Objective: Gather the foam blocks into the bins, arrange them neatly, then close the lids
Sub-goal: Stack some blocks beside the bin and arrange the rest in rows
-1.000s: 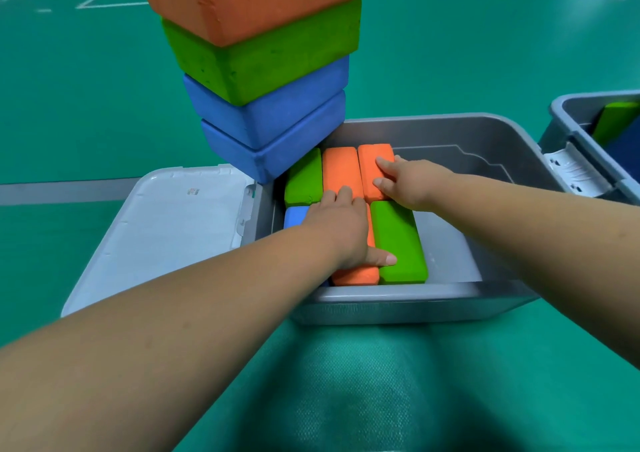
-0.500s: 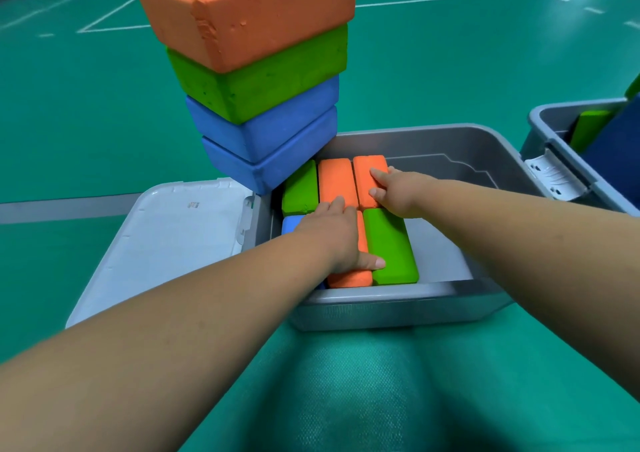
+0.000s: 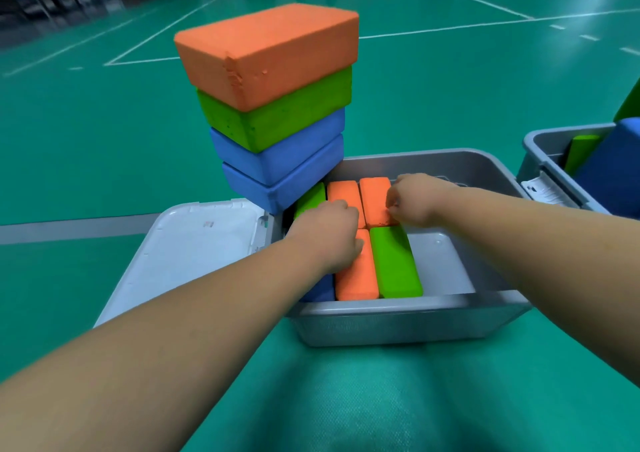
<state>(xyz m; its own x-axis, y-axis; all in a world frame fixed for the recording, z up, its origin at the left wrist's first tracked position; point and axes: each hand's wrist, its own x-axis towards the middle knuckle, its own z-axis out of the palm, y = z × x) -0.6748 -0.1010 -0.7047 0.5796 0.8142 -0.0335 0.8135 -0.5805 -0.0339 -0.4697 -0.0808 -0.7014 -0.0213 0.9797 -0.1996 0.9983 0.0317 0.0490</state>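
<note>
Where right grip (image 3: pixel 414 197) curls, orange block (image 3: pixel 375 198) lies beneath.

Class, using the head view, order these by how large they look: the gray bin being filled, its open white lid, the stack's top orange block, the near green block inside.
1. gray bin
2. white lid and top orange block: look alike, unranked
3. near green block

The left hand (image 3: pixel 329 233) and its forearm hide most of a blue foam block (image 3: pixel 320 290) in the near-left corner of the grey plastic bin (image 3: pixel 398 309). The right hand (image 3: pixel 414 200) tucks its fingertips from sight, so its hold on the far orange foam block (image 3: pixel 374 198) is unclear. The right edge cuts off a second grey plastic bin (image 3: pixel 540 146). Dark chairs (image 3: pixel 52 1) blur far behind.
</note>
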